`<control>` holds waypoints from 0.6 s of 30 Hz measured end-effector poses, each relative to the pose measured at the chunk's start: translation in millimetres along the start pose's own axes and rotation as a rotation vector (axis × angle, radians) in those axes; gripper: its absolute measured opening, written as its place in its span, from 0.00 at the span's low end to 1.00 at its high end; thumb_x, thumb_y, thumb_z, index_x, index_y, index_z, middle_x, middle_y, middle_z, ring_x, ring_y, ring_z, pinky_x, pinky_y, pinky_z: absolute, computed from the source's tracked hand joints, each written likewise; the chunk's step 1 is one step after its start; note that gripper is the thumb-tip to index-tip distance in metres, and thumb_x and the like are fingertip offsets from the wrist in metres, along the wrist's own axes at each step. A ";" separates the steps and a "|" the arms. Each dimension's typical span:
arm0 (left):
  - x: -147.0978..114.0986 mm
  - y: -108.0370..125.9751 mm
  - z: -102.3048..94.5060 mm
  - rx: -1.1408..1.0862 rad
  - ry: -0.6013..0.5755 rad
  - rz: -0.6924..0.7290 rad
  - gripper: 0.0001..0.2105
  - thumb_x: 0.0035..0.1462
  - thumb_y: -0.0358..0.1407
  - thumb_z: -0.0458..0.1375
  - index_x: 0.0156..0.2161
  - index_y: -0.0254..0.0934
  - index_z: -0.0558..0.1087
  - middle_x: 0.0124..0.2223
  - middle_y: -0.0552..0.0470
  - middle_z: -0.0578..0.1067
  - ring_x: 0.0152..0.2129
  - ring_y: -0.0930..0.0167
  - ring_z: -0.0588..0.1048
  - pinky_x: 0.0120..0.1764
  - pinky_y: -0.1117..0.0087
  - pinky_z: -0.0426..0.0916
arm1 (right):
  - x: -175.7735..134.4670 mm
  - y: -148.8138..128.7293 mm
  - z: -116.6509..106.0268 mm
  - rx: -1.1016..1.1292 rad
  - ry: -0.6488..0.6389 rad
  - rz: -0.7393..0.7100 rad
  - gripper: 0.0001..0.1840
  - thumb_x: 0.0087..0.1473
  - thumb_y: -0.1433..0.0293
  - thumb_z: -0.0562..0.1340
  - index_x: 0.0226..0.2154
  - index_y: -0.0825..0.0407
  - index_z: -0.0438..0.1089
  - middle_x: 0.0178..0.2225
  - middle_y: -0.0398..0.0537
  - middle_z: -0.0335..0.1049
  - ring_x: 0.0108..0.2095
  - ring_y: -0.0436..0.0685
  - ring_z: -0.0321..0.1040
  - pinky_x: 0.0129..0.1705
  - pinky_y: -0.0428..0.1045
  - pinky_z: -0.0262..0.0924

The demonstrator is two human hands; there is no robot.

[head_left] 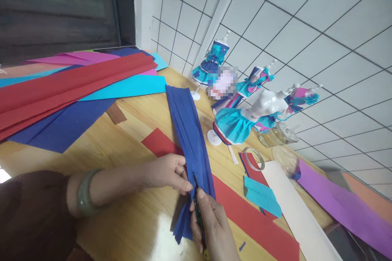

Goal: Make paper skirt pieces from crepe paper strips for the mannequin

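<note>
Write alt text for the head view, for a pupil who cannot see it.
The right hand holds a dark pointed tool against long, folded blue paper, whose edge the left hand holds, over a wooden table. Small mannequins in colourful clothes stand beyond.

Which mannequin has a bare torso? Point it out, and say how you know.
The front mannequin: glossy white torso uncovered above its turquoise skirt, whereas the others wear coloured tops.

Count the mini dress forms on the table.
4 visible: blue-and-teal form, leftmost; bow-trimmed form, right of it; white-torso form, in front; pink-topped form, rightmost, partly behind that. Others could be hidden.
</note>
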State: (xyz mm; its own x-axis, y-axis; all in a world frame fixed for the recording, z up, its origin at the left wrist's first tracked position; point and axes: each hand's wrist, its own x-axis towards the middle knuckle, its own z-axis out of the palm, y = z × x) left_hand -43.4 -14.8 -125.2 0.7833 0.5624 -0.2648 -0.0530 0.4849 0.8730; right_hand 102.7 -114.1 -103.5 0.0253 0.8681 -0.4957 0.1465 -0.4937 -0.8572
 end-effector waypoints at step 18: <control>-4.6 15.7 0.6 -0.118 0.051 -0.041 0.10 0.42 0.32 0.64 0.32 0.32 0.70 0.30 0.51 0.75 0.27 0.72 0.74 0.35 0.67 0.69 | -4.6 -6.3 0.5 -0.031 0.026 0.042 0.30 0.50 0.43 0.47 0.26 0.53 0.61 0.08 0.34 0.51 0.09 0.44 0.43 0.12 0.41 0.38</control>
State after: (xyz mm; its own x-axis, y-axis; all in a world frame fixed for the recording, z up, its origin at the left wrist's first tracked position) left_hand -47.4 -10.2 -110.1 0.7542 0.5721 -0.3223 -0.0963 0.5819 0.8075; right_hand 101.2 -115.0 -95.9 0.0575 0.8478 -0.5272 0.1754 -0.5284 -0.8307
